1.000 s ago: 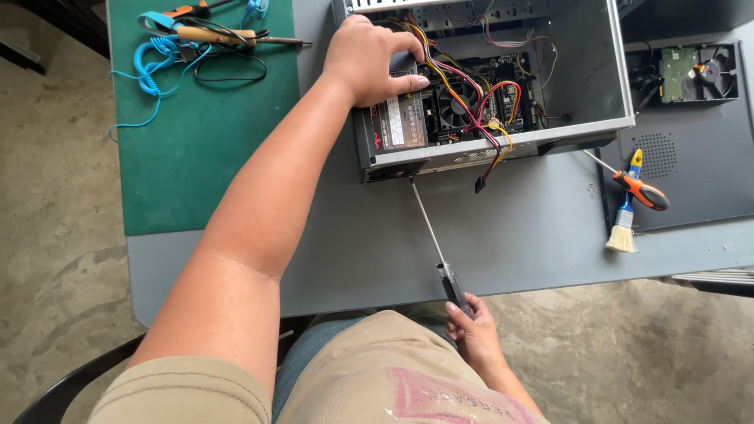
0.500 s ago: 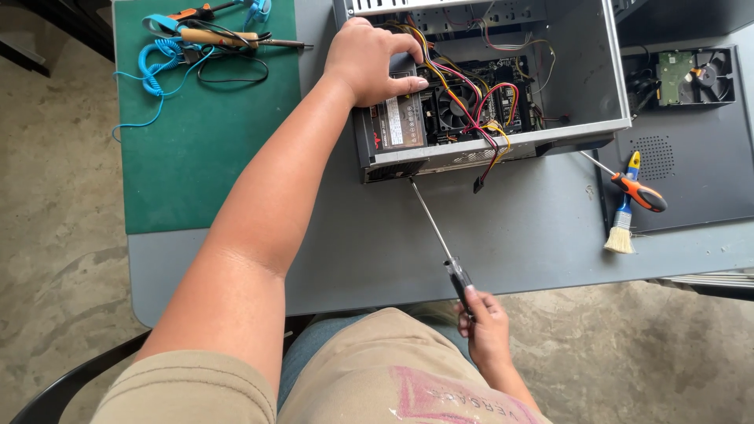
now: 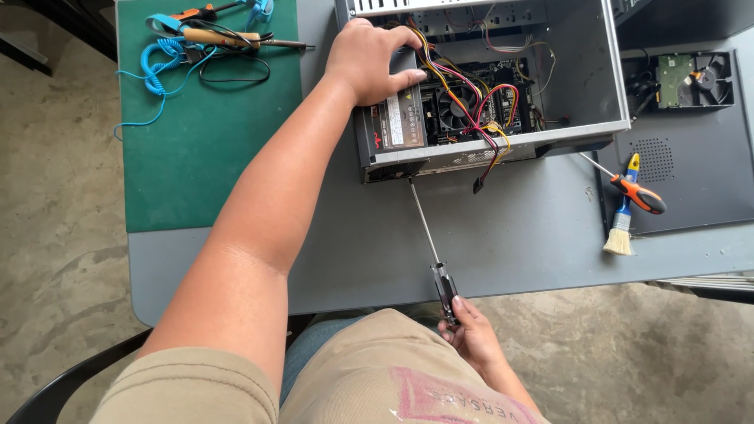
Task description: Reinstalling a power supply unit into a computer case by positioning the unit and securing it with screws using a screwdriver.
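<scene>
An open grey computer case (image 3: 585, 71) lies on the grey table (image 3: 510, 235), its coloured wires (image 3: 479, 98) and fan showing inside. My left hand (image 3: 369, 59) rests on the power supply unit (image 3: 397, 118) at the case's left end, fingers spread over its top. My right hand (image 3: 471, 334) grips the dark handle of a long screwdriver (image 3: 428, 239) near the table's front edge. The screwdriver's shaft runs up to the case's front wall, tip against it.
A green mat (image 3: 204, 126) covers the table's left part, carrying a blue coiled cable (image 3: 153, 67) and a soldering iron (image 3: 236, 39). An orange-handled screwdriver (image 3: 640, 196) and a small brush (image 3: 620, 228) lie at right on a dark panel (image 3: 691, 173), beside a hard drive and fan (image 3: 695, 78).
My right hand and the screwdriver handle have slid slightly lower and to the right. My left hand stays on the power supply.
</scene>
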